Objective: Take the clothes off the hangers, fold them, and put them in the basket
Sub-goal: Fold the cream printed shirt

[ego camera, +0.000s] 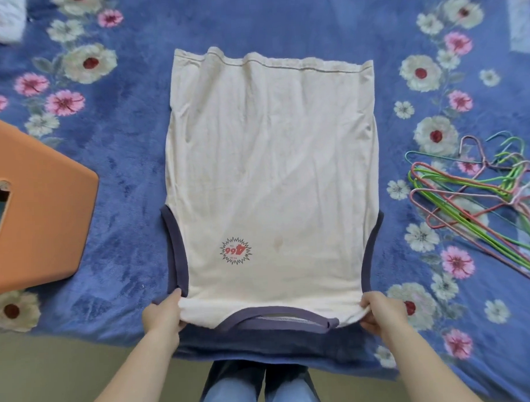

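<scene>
A cream sleeveless top (271,170) with dark blue trim and a small red print lies flat on the blue flowered blanket (129,139), its neckline toward me and its hem at the far side. My left hand (164,315) pinches the top's near left shoulder. My right hand (379,312) pinches its near right shoulder. The orange basket (39,214) stands at the left, a short way from the top.
A heap of bare wire hangers (480,199) in green, pink and teal lies on the blanket to the right. Something white (0,17) sits at the far left corner. The blanket's near edge runs just below my hands, with floor and my knees beneath.
</scene>
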`<action>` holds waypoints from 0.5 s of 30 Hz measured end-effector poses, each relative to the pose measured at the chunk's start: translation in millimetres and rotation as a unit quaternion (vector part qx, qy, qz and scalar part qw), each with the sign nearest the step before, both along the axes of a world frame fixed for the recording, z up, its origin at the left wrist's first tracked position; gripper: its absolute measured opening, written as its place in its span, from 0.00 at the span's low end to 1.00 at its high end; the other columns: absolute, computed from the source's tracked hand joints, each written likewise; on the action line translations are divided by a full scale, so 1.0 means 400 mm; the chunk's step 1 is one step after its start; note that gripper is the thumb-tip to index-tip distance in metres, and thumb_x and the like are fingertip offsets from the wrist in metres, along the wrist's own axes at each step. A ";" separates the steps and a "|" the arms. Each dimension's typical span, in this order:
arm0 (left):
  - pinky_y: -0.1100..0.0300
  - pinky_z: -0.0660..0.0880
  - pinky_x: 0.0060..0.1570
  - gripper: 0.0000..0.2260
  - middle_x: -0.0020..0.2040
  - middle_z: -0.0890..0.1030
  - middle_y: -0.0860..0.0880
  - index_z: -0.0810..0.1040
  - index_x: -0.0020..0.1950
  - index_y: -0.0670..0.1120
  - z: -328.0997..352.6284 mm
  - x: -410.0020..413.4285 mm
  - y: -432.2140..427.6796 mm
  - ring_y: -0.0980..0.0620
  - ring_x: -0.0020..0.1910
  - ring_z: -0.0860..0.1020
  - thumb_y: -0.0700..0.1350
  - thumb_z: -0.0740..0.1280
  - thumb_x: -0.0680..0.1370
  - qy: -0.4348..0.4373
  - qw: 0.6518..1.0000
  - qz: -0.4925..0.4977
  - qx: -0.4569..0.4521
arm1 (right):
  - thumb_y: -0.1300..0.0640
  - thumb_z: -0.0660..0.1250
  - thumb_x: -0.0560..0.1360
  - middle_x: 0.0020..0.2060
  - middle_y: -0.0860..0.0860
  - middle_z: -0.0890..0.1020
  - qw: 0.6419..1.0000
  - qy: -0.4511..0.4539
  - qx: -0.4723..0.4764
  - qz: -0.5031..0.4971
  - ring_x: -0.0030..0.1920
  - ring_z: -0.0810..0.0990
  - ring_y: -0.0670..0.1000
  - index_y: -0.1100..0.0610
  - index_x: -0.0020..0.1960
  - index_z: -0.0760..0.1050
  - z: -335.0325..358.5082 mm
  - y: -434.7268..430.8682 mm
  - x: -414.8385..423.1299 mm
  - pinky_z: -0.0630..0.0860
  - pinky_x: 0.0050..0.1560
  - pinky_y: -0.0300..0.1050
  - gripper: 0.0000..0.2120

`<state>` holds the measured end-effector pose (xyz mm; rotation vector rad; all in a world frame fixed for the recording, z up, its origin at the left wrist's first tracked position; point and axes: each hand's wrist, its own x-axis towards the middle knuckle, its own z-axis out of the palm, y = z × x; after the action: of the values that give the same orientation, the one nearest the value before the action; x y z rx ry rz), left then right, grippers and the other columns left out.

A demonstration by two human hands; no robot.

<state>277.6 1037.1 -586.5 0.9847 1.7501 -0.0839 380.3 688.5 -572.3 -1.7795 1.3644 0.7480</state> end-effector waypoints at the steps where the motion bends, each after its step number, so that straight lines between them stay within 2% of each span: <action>1: 0.51 0.75 0.48 0.21 0.58 0.76 0.43 0.69 0.68 0.38 0.015 0.038 0.012 0.42 0.52 0.77 0.41 0.70 0.77 -0.015 1.000 0.007 0.008 | 0.68 0.63 0.69 0.26 0.58 0.75 1.000 -0.026 -0.009 -0.014 0.23 0.74 0.55 0.67 0.46 0.74 0.014 0.010 0.029 0.72 0.25 0.41 0.07; 3: 0.52 0.76 0.45 0.20 0.58 0.76 0.41 0.70 0.67 0.38 0.051 0.127 0.036 0.44 0.51 0.77 0.40 0.70 0.77 -0.058 0.998 0.004 0.022 | 0.67 0.61 0.72 0.36 0.61 0.80 0.994 -0.099 -0.007 -0.047 0.22 0.78 0.55 0.67 0.57 0.74 0.046 0.032 0.106 0.72 0.21 0.40 0.14; 5: 0.56 0.77 0.35 0.15 0.57 0.76 0.38 0.72 0.62 0.38 0.088 0.230 0.065 0.44 0.50 0.76 0.37 0.69 0.77 -0.103 0.994 -0.008 0.031 | 0.66 0.58 0.76 0.43 0.60 0.80 0.981 -0.163 0.040 -0.101 0.22 0.80 0.54 0.58 0.66 0.70 0.084 0.055 0.200 0.73 0.18 0.38 0.19; 6: 0.57 0.77 0.31 0.15 0.59 0.76 0.37 0.72 0.62 0.38 0.103 0.285 0.082 0.43 0.49 0.76 0.36 0.68 0.76 -0.126 0.991 -0.009 0.037 | 0.66 0.57 0.77 0.41 0.59 0.80 0.973 -0.182 0.069 -0.121 0.22 0.80 0.54 0.57 0.64 0.71 0.106 0.069 0.253 0.74 0.19 0.38 0.17; 8: 0.55 0.78 0.34 0.21 0.63 0.74 0.36 0.68 0.69 0.40 0.136 0.397 0.113 0.44 0.49 0.76 0.34 0.67 0.77 -0.178 0.983 0.002 0.045 | 0.66 0.57 0.77 0.35 0.58 0.81 0.963 -0.203 0.119 -0.131 0.22 0.81 0.51 0.61 0.56 0.75 0.145 0.095 0.356 0.75 0.21 0.37 0.11; 9: 0.55 0.77 0.36 0.21 0.62 0.74 0.37 0.68 0.69 0.42 0.151 0.462 0.129 0.45 0.48 0.77 0.34 0.66 0.77 -0.205 0.978 0.000 0.042 | 0.65 0.58 0.77 0.34 0.58 0.81 0.956 -0.219 0.144 -0.131 0.23 0.81 0.51 0.62 0.51 0.75 0.155 0.106 0.414 0.76 0.22 0.37 0.08; 12: 0.59 0.78 0.30 0.09 0.50 0.78 0.42 0.74 0.58 0.40 0.175 0.622 0.171 0.50 0.41 0.79 0.34 0.65 0.78 -0.258 0.966 -0.003 0.022 | 0.65 0.57 0.76 0.40 0.61 0.81 0.933 -0.268 0.205 -0.127 0.28 0.84 0.54 0.64 0.48 0.73 0.154 0.123 0.558 0.79 0.28 0.39 0.07; 15: 0.62 0.78 0.28 0.02 0.42 0.77 0.44 0.75 0.49 0.39 0.176 0.773 0.222 0.52 0.34 0.81 0.34 0.64 0.79 -0.307 0.952 -0.010 0.003 | 0.64 0.57 0.75 0.38 0.62 0.82 0.917 -0.304 0.233 -0.112 0.32 0.85 0.56 0.64 0.47 0.72 0.142 0.142 0.697 0.81 0.32 0.42 0.07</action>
<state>586.9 1125.9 -516.0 0.9091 1.1668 0.1982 659.1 745.3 -515.4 -1.2896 0.8542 0.3090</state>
